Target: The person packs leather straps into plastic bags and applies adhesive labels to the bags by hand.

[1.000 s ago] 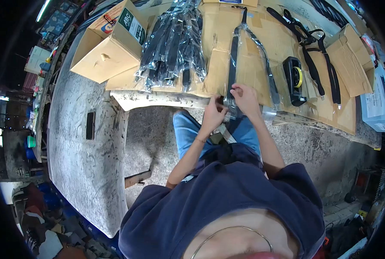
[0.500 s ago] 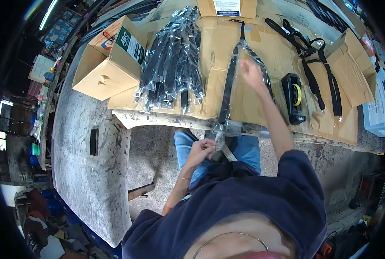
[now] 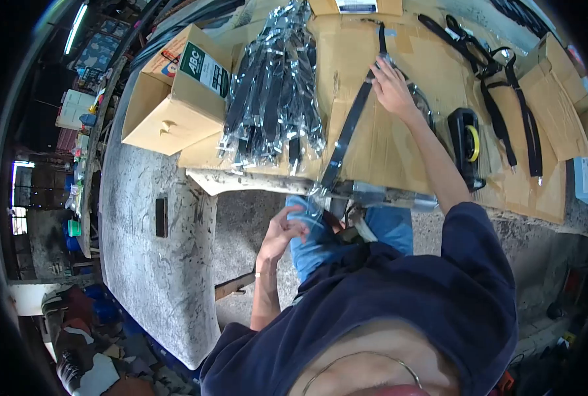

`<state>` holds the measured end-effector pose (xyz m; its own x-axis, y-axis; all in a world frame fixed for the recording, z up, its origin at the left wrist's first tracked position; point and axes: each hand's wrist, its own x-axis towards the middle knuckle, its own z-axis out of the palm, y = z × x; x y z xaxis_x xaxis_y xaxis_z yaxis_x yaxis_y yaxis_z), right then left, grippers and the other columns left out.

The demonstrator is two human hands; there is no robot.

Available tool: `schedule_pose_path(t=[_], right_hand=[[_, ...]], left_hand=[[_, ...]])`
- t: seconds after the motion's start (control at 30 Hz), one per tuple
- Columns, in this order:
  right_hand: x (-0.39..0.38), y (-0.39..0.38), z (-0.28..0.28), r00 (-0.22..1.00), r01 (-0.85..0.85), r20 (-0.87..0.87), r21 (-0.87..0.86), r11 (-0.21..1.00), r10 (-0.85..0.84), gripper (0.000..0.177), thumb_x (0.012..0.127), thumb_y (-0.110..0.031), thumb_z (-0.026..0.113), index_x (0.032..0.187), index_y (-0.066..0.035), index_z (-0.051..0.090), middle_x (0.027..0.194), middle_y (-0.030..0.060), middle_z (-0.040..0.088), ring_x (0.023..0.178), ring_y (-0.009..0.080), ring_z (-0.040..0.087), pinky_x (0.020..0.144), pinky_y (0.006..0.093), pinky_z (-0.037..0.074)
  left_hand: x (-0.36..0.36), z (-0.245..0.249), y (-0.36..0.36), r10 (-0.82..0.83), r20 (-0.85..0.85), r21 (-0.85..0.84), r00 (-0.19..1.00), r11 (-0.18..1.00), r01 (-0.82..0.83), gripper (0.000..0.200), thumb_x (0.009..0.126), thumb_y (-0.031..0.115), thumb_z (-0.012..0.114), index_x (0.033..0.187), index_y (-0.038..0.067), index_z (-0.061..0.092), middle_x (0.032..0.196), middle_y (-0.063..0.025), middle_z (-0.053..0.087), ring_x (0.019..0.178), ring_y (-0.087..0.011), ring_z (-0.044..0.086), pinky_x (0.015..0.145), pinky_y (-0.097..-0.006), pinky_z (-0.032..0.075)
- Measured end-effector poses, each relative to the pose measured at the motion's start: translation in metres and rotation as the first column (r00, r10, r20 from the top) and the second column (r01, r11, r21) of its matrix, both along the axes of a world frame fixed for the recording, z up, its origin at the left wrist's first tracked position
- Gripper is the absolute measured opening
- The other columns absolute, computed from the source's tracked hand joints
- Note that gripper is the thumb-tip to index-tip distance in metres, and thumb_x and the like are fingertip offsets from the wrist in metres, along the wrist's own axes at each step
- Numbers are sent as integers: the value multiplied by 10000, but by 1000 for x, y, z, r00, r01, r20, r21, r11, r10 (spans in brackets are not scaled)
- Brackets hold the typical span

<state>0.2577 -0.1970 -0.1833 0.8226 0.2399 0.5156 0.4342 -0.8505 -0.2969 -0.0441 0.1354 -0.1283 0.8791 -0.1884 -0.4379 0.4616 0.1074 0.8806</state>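
A black strap in a clear plastic sleeve (image 3: 350,129) runs down the cardboard sheet (image 3: 399,148) to the table's front edge. My right hand (image 3: 393,90) lies on the upper part of the strap, its fingers spread. Over my lap, by the lower end of the plastic, is my left hand (image 3: 284,231), its fingers curled; whether they grip the plastic is too small to tell. Left of this strap lies a pile of black straps in clear wrappers (image 3: 271,96). A black tape dispenser with yellow tape (image 3: 466,146) stands to the right, beside unwrapped black straps (image 3: 525,112).
An open cardboard box (image 3: 152,117) stands at the left of the table, another open box (image 3: 550,99) at the right. A dark flat object (image 3: 161,218) lies on the grey side table (image 3: 132,264). A blue-white container (image 3: 587,173) is at the far right.
My right hand has moved up and flattened onto the strap. My left hand has shifted left, and the strap's lower end has swung left. The whole view has shifted slightly.
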Motion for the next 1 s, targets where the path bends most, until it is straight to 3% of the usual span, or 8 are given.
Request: schedule_pose_path(t=[0.17, 0.23, 0.43, 0.53, 0.67, 0.8, 0.83, 1.0], right_hand=[[-124, 71, 14, 948, -317, 24, 137, 938, 317, 408, 943, -253, 464, 1274, -17, 492, 1411, 146, 400, 1318, 281, 367, 1068, 469, 290], [-178, 96, 24, 879, -467, -138, -62, 882, 456, 460, 942, -280, 472, 1335, -42, 441, 1450, 116, 354, 1359, 262, 305, 1097, 467, 240], [-200, 108, -1, 881, -456, -200, -118, 882, 428, 476, 932, -222, 442, 1356, -13, 392, 1471, 104, 327, 1385, 241, 258, 1111, 479, 211], [-221, 109, 12, 877, -462, -141, 19, 887, 460, 506, 874, -128, 453, 1356, 5, 376, 1481, 110, 307, 1393, 245, 245, 1112, 494, 203], [-252, 119, -2, 878, -467, -236, -225, 855, 417, 554, 803, -109, 551, 1334, -28, 416, 1463, 129, 318, 1389, 272, 249, 1104, 527, 202], [-263, 128, -9, 942, -328, -73, 12, 944, 328, 449, 782, -120, 613, 1223, -110, 532, 1397, 100, 404, 1319, 252, 361, 1078, 524, 251], [-265, 131, -8, 954, -294, -19, 155, 943, 300, 415, 762, -125, 651, 1169, -128, 572, 1374, 96, 424, 1289, 250, 395, 1072, 524, 259], [-262, 141, -14, 959, -282, 70, 221, 934, 273, 262, 740, -112, 678, 999, -117, 638, 1201, 38, 547, 1127, 219, 509, 1052, 519, 284]], left_hand=[[7, -3, 7, -28, 20, -8, 999, 1000, 28, 535, 772, -86, 553, 1280, -29, 396, 770, -129, 632, 633, -177, 607, 605, -276, 488], [5, -7, 12, -22, 18, -13, 1000, 1000, 22, 521, 773, -84, 555, 1270, -31, 410, 768, -125, 633, 634, -173, 607, 601, -272, 490], [0, -8, 31, -156, 128, 2, 979, 988, 157, 304, 786, -16, 531, 1084, -72, 560, 833, -159, 656, 731, -204, 654, 732, -293, 496], [0, -9, 35, -48, 83, -139, 995, 988, 59, 332, 762, 15, 500, 1066, -110, 550, 904, -203, 663, 804, -255, 669, 779, -310, 498], [6, -4, 40, -107, 104, -268, 989, 954, 132, 388, 718, 0, 459, 1074, -137, 524, 1016, -240, 647, 913, -312, 659, 856, -363, 507], [6, -2, 38, -134, 254, -30, 958, 989, 147, 350, 760, -177, 506, 1090, -66, 544, 1040, -205, 653, 923, -261, 659, 823, -334, 533], [9, -2, 36, -66, 253, -6, 965, 998, 70, 322, 752, -179, 598, 1041, -37, 580, 1002, -170, 667, 899, -214, 663, 770, -292, 535], [15, -4, 40, -87, 307, 123, 948, 991, 51, 149, 752, -103, 674, 882, -33, 652, 874, -102, 673, 833, -140, 640, 741, -244, 498]])
